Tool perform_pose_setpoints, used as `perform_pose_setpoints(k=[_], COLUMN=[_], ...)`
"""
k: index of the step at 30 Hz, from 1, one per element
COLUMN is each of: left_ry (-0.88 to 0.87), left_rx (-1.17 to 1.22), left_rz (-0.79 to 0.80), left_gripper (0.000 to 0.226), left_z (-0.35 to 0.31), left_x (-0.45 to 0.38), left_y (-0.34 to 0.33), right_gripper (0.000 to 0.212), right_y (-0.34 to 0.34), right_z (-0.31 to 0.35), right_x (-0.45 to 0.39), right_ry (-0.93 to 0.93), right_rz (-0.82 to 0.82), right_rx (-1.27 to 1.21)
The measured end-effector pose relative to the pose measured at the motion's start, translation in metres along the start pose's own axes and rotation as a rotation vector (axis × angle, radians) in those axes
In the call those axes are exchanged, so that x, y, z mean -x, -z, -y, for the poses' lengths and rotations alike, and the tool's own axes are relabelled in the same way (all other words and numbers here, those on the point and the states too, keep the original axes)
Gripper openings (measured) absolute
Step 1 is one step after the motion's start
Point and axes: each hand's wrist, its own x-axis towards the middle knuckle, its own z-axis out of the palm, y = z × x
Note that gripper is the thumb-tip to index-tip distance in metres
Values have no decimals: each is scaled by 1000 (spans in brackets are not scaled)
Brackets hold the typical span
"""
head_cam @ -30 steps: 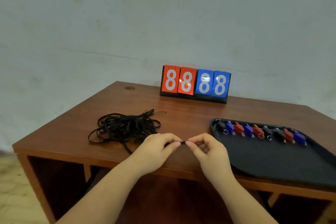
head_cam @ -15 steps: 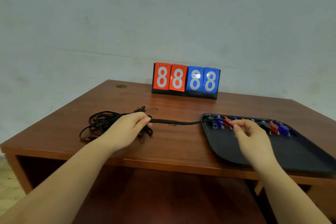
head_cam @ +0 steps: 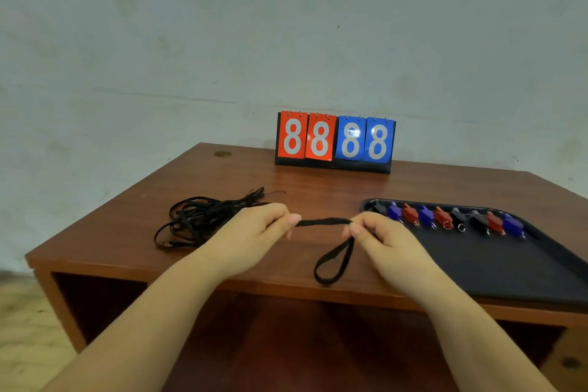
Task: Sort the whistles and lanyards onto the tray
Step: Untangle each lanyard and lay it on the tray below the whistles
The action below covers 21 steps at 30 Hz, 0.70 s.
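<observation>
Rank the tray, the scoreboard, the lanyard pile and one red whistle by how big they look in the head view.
1. tray
2. scoreboard and lanyard pile, too alike to rank
3. red whistle

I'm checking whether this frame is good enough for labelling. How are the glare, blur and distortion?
Head view: soft, even light; glare washes the third digit of the scoreboard. Wide-angle bowing curves the table edges. The lanyard between left hand and right hand reads sharp; the whistles on the tray are slightly soft.
</observation>
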Motion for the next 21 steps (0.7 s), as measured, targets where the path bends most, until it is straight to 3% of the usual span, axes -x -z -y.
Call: perform_pose_setpoints(k=[4, 9, 11, 14, 18, 19, 21], left_ry=[-15, 3, -51, -80, -97, -125, -110], left_rx=[57, 35, -14, -65, -23, 20, 168], left_rz=[-32, 67, -7, -183, -414, -414, -254], left_gripper=[34, 32, 30, 8, 6, 9, 25], left_z=[5, 19, 20, 17, 14, 11, 3], left_x=[28, 69, 79, 83, 90, 93, 97], left_y=[-18, -80, -100, -108, -104, -105, -112], right_gripper=[15, 18, 20, 24, 26, 28, 30], right_y=[-2, -28, -42, -50, -51, -51, -53], right_z=[-15, -39, -45, -46, -48, -47, -47], right_x=[34, 67, 75, 80, 87, 89, 92], right_ry=[-47, -194, -251, -247, -238, -234, -210], right_rz=[46, 61, 92, 129, 144, 163, 195], right_rx=[-175, -557, -664, -694, -607, -550, -430])
